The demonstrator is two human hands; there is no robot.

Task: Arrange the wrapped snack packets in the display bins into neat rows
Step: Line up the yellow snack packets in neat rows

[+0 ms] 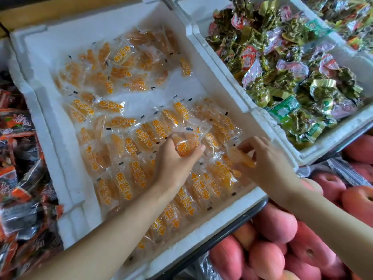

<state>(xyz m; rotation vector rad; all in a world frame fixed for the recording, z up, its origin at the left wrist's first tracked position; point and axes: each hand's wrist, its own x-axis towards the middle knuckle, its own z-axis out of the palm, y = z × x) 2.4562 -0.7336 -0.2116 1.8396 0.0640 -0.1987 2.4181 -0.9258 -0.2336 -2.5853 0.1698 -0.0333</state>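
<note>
A white foam bin fills the stall top, with a second bin of green packets to its right, apples in front and dark packets to the left. In the bin's near half, orange packets lie in overlapping rows, long axes running near to far with a slight slant. At the far end a loose pile points every way. The left hand grips one packet above the rows, angled far-right. The right hand pinches another, lying crosswise by the right wall.
</note>
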